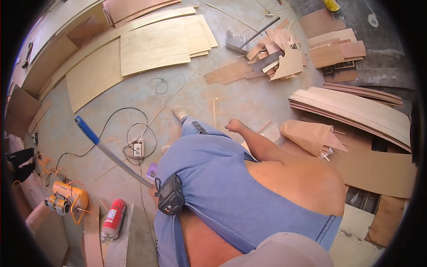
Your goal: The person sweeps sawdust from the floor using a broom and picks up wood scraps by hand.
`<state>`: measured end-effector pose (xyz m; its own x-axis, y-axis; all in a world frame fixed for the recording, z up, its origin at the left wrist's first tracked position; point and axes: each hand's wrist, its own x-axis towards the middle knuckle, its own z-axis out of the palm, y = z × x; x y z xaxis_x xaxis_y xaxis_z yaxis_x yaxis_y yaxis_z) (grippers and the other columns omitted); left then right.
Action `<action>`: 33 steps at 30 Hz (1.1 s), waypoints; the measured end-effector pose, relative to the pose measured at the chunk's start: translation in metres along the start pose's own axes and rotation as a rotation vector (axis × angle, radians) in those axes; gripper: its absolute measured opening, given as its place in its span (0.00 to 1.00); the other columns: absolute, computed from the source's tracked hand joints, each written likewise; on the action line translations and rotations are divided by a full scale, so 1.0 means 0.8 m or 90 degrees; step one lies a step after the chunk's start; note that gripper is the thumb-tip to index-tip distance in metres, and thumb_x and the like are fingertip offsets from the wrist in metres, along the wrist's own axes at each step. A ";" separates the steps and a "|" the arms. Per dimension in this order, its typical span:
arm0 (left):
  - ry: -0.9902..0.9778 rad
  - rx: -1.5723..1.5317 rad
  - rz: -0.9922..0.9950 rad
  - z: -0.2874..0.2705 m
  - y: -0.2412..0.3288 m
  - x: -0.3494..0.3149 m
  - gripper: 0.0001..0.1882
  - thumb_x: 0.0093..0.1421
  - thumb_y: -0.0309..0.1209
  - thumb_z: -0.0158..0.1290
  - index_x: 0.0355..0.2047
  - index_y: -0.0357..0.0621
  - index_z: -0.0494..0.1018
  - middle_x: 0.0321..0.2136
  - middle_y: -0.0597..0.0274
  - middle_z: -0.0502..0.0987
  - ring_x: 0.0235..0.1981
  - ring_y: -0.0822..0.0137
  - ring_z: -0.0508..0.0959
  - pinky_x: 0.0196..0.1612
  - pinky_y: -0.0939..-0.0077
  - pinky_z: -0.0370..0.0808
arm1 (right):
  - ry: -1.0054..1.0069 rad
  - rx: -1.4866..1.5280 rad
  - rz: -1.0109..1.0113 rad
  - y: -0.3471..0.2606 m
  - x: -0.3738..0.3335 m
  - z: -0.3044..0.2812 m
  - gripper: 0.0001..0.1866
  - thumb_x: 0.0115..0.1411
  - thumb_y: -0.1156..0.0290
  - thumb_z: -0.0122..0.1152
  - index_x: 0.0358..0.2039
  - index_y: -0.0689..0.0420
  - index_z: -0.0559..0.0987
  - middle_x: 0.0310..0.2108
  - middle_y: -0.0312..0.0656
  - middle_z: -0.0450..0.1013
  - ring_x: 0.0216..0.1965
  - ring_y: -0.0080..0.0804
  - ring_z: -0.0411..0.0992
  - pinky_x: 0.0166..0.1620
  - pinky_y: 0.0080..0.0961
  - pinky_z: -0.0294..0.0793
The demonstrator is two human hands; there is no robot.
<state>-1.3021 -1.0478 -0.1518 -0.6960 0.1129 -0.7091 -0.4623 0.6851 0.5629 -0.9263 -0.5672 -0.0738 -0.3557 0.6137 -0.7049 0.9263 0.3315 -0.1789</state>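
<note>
The left hand (154, 194), mostly hidden by a black strapped device (171, 194), grips a grey pole (116, 160) that slants over the floor, blue end outward. The right hand (233, 126) is curled narrow; I cannot tell whether it holds anything. A looping black cable (110, 116) and a socket box (137, 148) lie in the way. Beyond: a red fire extinguisher (114, 220) with a pale label, an orange air compressor (70, 196) bearing small dark lettering, and heaped plywood offcuts (284, 62).

Single view: left fisheye on my head, pitched steeply down. Blue top (218, 164) is close under the lens, filling lower centre. Floor (195, 93) spreads farther off, out to plywood sheets (155, 46) toward its far-left edge. Wide coverage, dark round vignette, straight edges bowed.
</note>
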 end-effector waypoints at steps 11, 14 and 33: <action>-0.073 0.170 0.018 0.024 0.163 -0.090 0.27 0.50 0.47 0.58 0.34 0.30 0.75 0.21 0.50 0.77 0.25 0.59 0.78 0.28 0.62 0.72 | 0.072 0.174 -0.125 -0.142 0.219 -0.124 0.16 0.54 0.60 0.61 0.33 0.61 0.82 0.27 0.47 0.78 0.31 0.34 0.76 0.36 0.35 0.74; -0.070 0.242 -0.049 0.051 0.208 -0.127 0.25 0.50 0.45 0.57 0.37 0.32 0.76 0.27 0.46 0.79 0.32 0.56 0.80 0.35 0.60 0.74 | -0.027 0.322 -0.146 -0.152 0.263 -0.171 0.19 0.58 0.58 0.59 0.40 0.61 0.80 0.32 0.42 0.79 0.37 0.30 0.74 0.43 0.30 0.71; 0.097 0.145 -0.038 0.153 0.243 -0.265 0.18 0.49 0.41 0.57 0.37 0.45 0.78 0.32 0.45 0.80 0.37 0.48 0.80 0.42 0.59 0.75 | -0.412 0.250 -0.578 -0.426 0.164 -0.275 0.22 0.57 0.62 0.65 0.45 0.65 0.76 0.42 0.44 0.74 0.47 0.31 0.70 0.55 0.27 0.65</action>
<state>-1.1770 -0.8505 0.0557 -0.7541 -0.0307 -0.6561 -0.3817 0.8334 0.3997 -1.3154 -0.4422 0.0456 -0.8789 -0.2485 -0.4072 0.3813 0.1469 -0.9127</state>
